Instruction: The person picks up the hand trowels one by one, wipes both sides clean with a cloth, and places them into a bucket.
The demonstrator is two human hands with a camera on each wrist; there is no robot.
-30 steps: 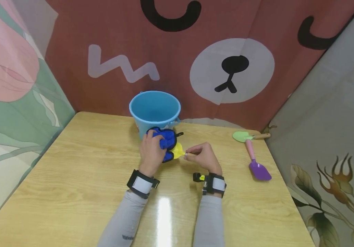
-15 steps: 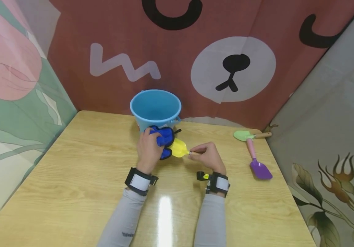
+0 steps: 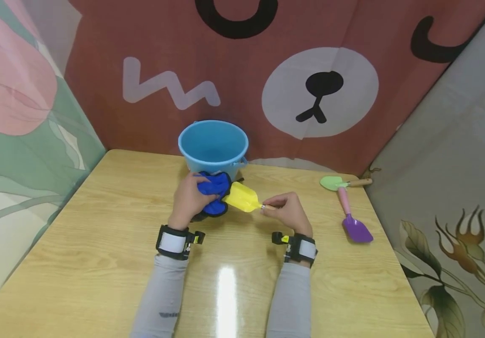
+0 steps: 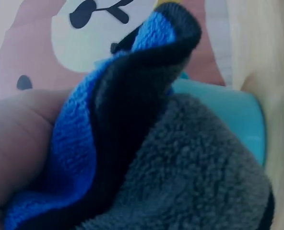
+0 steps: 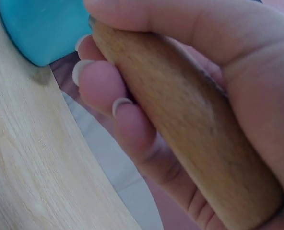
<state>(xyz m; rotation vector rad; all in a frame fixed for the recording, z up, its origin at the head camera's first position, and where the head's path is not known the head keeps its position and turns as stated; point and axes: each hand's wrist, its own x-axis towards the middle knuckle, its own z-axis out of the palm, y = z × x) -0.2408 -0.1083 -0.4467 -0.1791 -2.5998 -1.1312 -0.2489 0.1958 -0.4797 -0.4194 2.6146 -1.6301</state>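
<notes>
My left hand grips a bunched towel, blue with black edging. Its grey reverse side shows large in the left wrist view. In my right hand is a small yellow trowel, its wooden handle lying between the thumb and curled fingers. The blade points left, and its tip meets the towel's right edge, where the cloth may hide some of it. Just behind the towel stands a blue bucket, upright, its lower front partly covered by the towel and hand.
On the right of the wooden table lie a green trowel with a wooden handle and a purple trowel with a pink handle. Their handles meet or overlap. Printed cloth hangs behind the table and at both sides.
My left hand has moved left with the towel, baring more of the yellow blade. My right hand has shifted slightly right with the trowel. The bucket and other trowels stay put.
</notes>
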